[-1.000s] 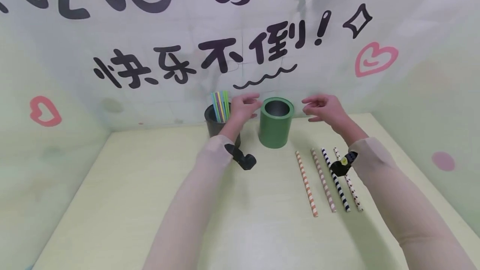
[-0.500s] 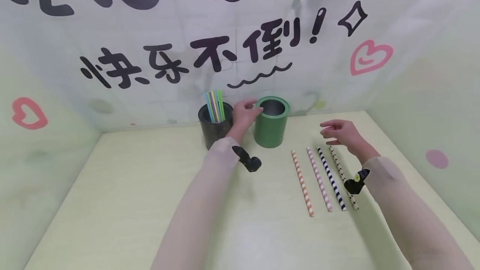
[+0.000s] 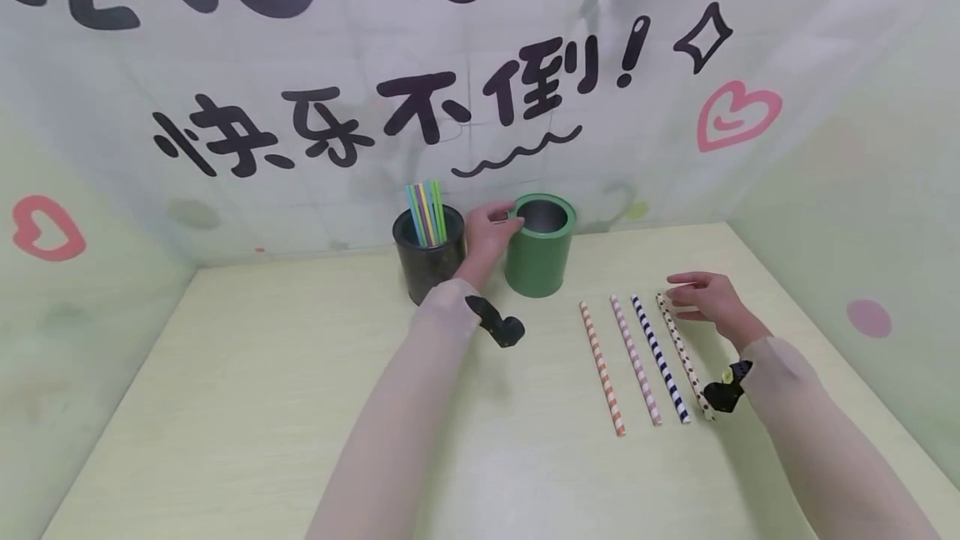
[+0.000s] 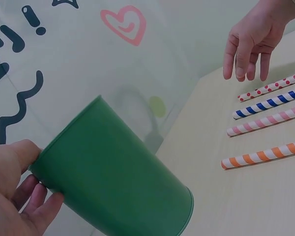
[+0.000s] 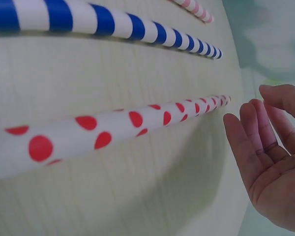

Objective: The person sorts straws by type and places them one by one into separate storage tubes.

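My left hand holds the left side of the green cylindrical holder near its rim. In the left wrist view the thumb and fingertips rest against the holder's rim end. The holder stands upright, and its dark inside shows no straws. Over the far end of the red-dotted paper straw is my right hand, fingers extended and holding nothing. The right wrist view shows a gap between these fingertips and the dotted straw. Beside it lie a blue-striped straw, a pink-striped straw and an orange-striped straw.
A black holder with several thin coloured sticks stands left of the green one. Behind both rises a white wall sheet with large black characters. Pale side walls border the light wooden tabletop.
My right hand has moved down and right from beside the green holder to the dotted straw's far end. The left hand has gone from next to the green holder onto its rim.
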### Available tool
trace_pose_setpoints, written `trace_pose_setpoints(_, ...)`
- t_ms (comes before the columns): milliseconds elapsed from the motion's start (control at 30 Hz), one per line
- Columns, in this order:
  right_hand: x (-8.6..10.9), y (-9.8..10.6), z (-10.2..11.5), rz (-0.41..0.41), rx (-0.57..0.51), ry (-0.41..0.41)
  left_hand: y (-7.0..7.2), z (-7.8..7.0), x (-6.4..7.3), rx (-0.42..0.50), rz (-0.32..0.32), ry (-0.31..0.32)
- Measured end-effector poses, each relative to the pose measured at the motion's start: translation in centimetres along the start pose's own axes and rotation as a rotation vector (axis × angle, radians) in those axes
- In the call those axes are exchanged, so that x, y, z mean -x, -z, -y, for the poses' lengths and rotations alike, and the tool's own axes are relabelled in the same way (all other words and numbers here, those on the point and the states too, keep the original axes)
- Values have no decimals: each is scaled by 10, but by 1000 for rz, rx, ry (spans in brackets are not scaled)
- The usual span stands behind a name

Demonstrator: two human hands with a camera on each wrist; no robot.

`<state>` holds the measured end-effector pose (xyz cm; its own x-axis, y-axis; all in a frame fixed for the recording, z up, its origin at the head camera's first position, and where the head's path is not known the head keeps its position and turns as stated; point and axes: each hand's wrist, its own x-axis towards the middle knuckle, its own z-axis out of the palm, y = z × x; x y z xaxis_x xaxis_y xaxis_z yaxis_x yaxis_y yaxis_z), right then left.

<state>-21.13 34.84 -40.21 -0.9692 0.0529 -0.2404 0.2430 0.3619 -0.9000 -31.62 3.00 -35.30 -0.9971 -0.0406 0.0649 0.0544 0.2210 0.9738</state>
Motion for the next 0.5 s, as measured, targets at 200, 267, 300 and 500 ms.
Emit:
trace_pose_setpoints(200,-1,3,-14,-20,-3,-88,0,0,1,35,5,14)
trace_pose_setpoints(267,-2,3,-17,-19,2,-106,0,0,1,41,7,19)
trace_pose_setpoints(300,-3,3,-18,-16,10,-111,0,0,1,45,8,22)
trace_pose_setpoints(500,-6,1,-23,-4,62,-106,1,0,2,60,15,27)
